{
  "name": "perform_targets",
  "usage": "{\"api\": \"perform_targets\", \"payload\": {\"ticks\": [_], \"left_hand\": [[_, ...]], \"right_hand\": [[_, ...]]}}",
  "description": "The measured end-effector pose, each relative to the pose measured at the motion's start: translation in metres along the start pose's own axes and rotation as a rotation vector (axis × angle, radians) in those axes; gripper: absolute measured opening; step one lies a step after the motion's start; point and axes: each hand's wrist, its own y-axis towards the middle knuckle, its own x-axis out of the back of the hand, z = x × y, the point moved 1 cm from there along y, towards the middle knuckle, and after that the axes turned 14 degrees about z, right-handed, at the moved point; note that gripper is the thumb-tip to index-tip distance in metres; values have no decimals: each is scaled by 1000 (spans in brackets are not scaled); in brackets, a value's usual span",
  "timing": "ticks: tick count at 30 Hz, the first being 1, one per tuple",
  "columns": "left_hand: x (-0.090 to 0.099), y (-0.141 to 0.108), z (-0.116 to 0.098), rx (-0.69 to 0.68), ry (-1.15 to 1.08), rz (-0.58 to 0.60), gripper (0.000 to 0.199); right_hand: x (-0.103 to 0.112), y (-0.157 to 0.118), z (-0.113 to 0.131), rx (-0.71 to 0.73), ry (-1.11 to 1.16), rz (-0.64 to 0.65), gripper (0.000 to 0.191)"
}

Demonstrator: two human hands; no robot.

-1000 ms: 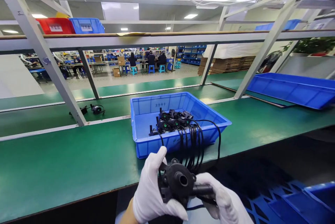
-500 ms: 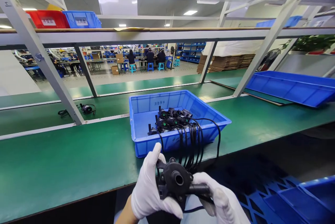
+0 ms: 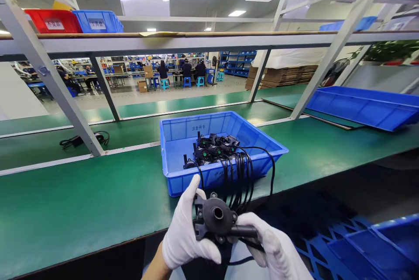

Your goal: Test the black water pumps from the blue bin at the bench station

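Both my hands wear white gloves and hold one black pump (image 3: 216,216) in front of the bench edge. My left hand (image 3: 186,232) grips the pump's body from the left, thumb low and a finger raised behind it. On the other side, my right hand (image 3: 266,240) is closed round the pump's side pipe (image 3: 244,231) and the black cable below it. The round face with its short centre spout points up toward me. Just beyond stands a blue bin (image 3: 165,153) with several similar black pumps (image 3: 214,149) inside; their cables (image 3: 242,175) hang over its front wall.
The bin stands on a green bench (image 3: 98,201) with white frame posts (image 3: 65,79). A cabled black device (image 3: 78,140) lies at left. Blue trays sit at right (image 3: 363,105) and lower right (image 3: 386,245). Red (image 3: 54,22) and blue (image 3: 98,22) boxes occupy the shelf. People (image 3: 186,70) sit far back.
The pump has tilted slightly and shifted a little up and left, with both hands still on it. The whole view has moved slightly.
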Motion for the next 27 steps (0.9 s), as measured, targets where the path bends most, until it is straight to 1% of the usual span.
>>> {"api": "perform_targets", "payload": {"ticks": [3,5,6,7,8,10,12,14,16,18,20,22,23,25,26,27], "left_hand": [[-3,2,-4,39,101,-13,154],[-4,0,-6,44,215,-28,150],[-5,-2,-8,21,271,-25,149],[-4,-4,-9,-23,322,-14,150],[-3,-7,-12,-82,366,-1,152],[3,-12,-17,-196,424,-30,153],[13,-17,-21,-254,442,-122,146],[23,-19,-24,-277,417,-232,133],[30,-19,-23,-265,359,-298,113],[31,-19,-21,-212,305,-325,92],[25,-19,-20,-121,275,-297,76],[15,-17,-22,-30,228,-230,74],[9,-16,-24,16,187,-174,77],[-2,-11,-30,97,115,-48,89],[-7,-7,-33,128,122,4,90],[-11,-4,-35,147,177,37,89]], "right_hand": [[2,4,4,-97,86,8,89],[6,8,10,-159,64,-41,81],[8,9,13,-155,34,-69,77],[10,10,17,-118,-2,-84,74],[13,11,20,-48,-41,-80,70],[19,10,25,150,-135,-30,61],[25,6,25,331,-235,22,50],[30,1,19,401,-253,45,44],[33,-2,9,357,-152,30,48],[34,-1,1,228,8,-27,56],[31,4,1,73,176,-92,62],[25,14,9,-54,255,-111,68],[21,20,17,-96,243,-107,71],[13,31,34,-146,131,-112,76],[10,34,43,-152,78,-104,78],[7,36,51,-144,58,-83,79]]}}
